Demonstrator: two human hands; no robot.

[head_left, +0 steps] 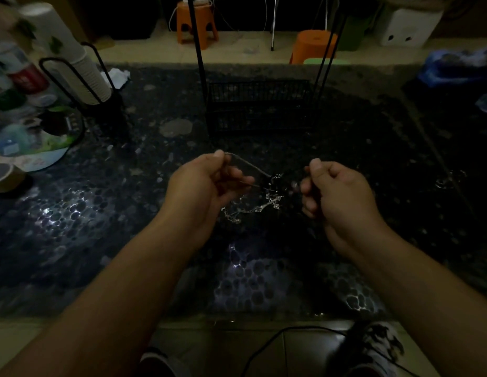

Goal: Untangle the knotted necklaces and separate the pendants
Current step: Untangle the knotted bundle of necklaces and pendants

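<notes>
The left hand (207, 183) was curled, and its thumb and fingers pinched a thin strand of the necklaces (253, 202). From the thumb tip this strand ran to the right and down, to a shiny knot (273, 190) between the two hands. The right hand (337, 194) was curled too, thumb up; whether it pinched a chain I could not tell, because the picture was too dark there. The tangled chains hung between the hands, just above the table (128, 213), and a glittering loop dropped down below the left fingers. The pendants could not be told apart in the tangle. The table was dark, with a pebble pattern and bright reflections. Behind the hands stood a black wire basket (260, 104). At the far left stood a stack of paper cups (73, 58) in a black holder, and beyond the table two orange stools (197, 23).
</notes>
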